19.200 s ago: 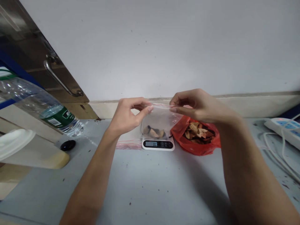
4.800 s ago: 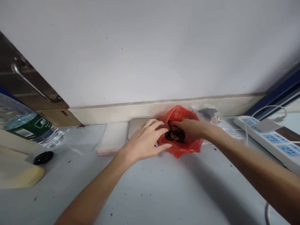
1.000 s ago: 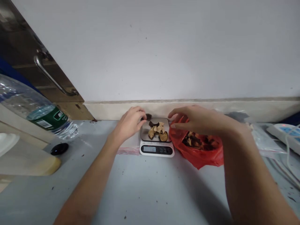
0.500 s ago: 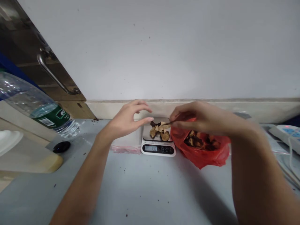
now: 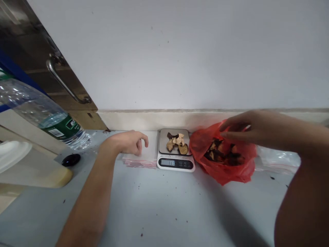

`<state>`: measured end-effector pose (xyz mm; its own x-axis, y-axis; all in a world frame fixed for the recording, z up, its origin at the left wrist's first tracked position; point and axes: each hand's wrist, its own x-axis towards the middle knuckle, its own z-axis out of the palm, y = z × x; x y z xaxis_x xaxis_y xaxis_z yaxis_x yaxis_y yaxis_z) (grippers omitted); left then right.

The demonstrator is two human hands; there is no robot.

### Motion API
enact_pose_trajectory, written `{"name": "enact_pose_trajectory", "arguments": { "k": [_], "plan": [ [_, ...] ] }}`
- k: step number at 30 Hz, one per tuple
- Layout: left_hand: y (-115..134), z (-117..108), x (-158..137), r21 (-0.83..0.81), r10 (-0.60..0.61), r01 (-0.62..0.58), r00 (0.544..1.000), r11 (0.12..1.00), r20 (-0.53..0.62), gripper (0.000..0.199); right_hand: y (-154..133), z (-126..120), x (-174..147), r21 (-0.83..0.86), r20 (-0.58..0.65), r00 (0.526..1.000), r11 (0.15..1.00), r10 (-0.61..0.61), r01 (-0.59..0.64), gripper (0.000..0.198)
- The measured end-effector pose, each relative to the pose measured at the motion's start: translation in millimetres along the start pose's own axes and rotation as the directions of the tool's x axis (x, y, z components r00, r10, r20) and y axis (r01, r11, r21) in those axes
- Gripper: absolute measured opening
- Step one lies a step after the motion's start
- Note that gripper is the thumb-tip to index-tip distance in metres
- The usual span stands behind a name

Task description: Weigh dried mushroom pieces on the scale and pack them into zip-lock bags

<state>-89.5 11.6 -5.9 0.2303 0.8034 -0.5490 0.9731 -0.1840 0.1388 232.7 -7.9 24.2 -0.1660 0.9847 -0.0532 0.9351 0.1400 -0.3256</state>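
Note:
On a small white digital scale (image 5: 175, 164), several dried brown-and-cream slices (image 5: 177, 142) lie on the metal plate. Its display seems to read 11.7. To the right stands an opened red plastic bag (image 5: 221, 171), holding more dark dried slices (image 5: 218, 151). My right hand (image 5: 244, 128) hovers over the bag's mouth, thumb and fingers apart, with nothing visible between them. Left of the scale, my left hand (image 5: 131, 142) hangs with loosely bent fingers apart and holds nothing. Beneath it lie clear zip bags (image 5: 141, 163) with a red seal line.
A large water bottle (image 5: 66, 125) with a green label stands at the left, near a black oval object (image 5: 71, 160) and a whitish container (image 5: 31, 168). More clear plastic bags (image 5: 277, 159) lie right of the red bag. A wall (image 5: 192, 61) rises behind the table.
My right hand has moved right, from the scale plate to above the red bag. My left hand has drawn back left and down from the scale. The reading dropped from about 13.8.

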Motion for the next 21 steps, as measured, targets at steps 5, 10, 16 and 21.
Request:
{"name": "enact_pose_trajectory", "arguments": {
  "k": [5, 10, 16, 21],
  "plan": [
    [-4.8, 2.0, 2.9, 0.020, 0.030, -0.031, 0.999, 0.999, 0.015, 0.038, -21.9, 5.6, 5.5, 0.060, 0.109, 0.994, 0.997, 0.032, -0.038, 0.025],
    [-2.9, 5.3, 4.9, 0.011, 0.021, -0.021, 1.000, 1.000, -0.006, 0.052, -24.9, 17.5, 12.2, 0.068, 0.144, 0.981, 0.990, -0.133, 0.124, 0.032],
    [-8.2, 6.7, 7.5, -0.024, 0.037, -0.036, 0.998, 0.999, 0.055, 0.044, -25.9, 20.0, 13.6, 0.078, 0.152, 0.976, 0.986, -0.158, 0.147, 0.031],
    [-11.1, 1.1, -0.2, -0.032, 0.080, -0.085, 0.988, 0.996, -0.135, 0.043, -39.5, 22.7, 15.1, 0.039, 0.121, 0.986, 0.993, -0.116, 0.112, 0.012]
  ]
}}
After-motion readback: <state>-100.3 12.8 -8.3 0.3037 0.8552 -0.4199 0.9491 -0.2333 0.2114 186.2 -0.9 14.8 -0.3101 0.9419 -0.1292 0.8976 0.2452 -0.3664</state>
